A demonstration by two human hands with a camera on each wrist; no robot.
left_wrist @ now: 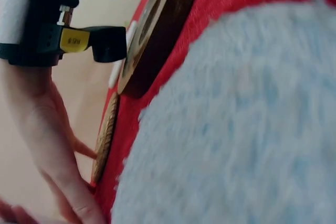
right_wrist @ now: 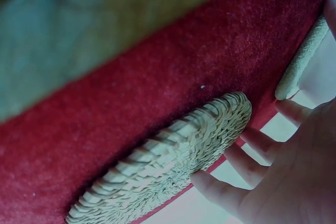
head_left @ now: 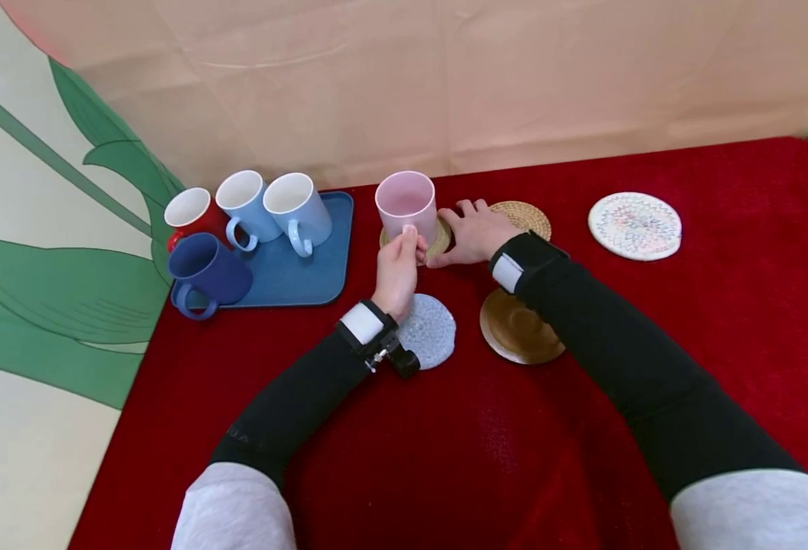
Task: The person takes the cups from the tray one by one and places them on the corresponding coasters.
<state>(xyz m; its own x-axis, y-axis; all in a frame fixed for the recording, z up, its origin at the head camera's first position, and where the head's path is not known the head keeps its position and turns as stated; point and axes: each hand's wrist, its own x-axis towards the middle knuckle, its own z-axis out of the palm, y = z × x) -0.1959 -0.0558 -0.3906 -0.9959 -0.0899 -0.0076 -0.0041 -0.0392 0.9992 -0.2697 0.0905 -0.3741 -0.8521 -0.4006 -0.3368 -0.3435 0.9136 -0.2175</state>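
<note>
My left hand (head_left: 395, 275) grips the handle of a pink mug (head_left: 406, 195), which stands upright over a round tan coaster (head_left: 440, 241). To its right, my right hand (head_left: 476, 233) is spread, thumb and forefinger at that coaster's edge. In the right wrist view, those fingertips meet the rim of the coaster (right_wrist: 302, 64), while the other fingers reach over beside a woven coaster (right_wrist: 168, 166). A fuzzy light blue coaster (left_wrist: 236, 129) fills much of the left wrist view and lies under my left wrist.
At left, a blue tray (head_left: 294, 286) bears a red mug (head_left: 205, 219), two light blue mugs (head_left: 315, 221) and a dark blue mug (head_left: 221, 271). A brown wooden coaster (head_left: 514, 328) lies below my right forearm. Farther right is a white patterned coaster (head_left: 634, 227) on the red cloth (head_left: 445, 458).
</note>
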